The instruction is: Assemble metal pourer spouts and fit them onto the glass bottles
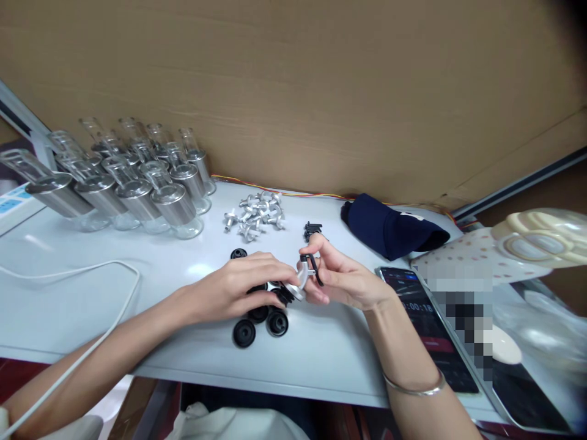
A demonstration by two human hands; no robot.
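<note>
A silver pourer spout (303,272) is held up between my two hands, with a black ribbed stopper at its lower end. My left hand (243,282) closes its fingers and thumb around the stopper end from the left. At the spout's tip, my right hand (346,276) pinches a black lever (315,269); part of its grip is hidden behind the spout. Under and beside my left hand lie several black round stoppers (244,333), partly covered by it. Small black levers (312,229) lie in a little pile just beyond my right hand.
Silver spouts (257,214) lie heaped at mid-table. Several glass bottles with steel sleeves (172,201) stand back left. A navy cap (389,226), a phone showing a timer (428,330) and another phone (527,397) lie right. A white cable (131,293) crosses my left forearm.
</note>
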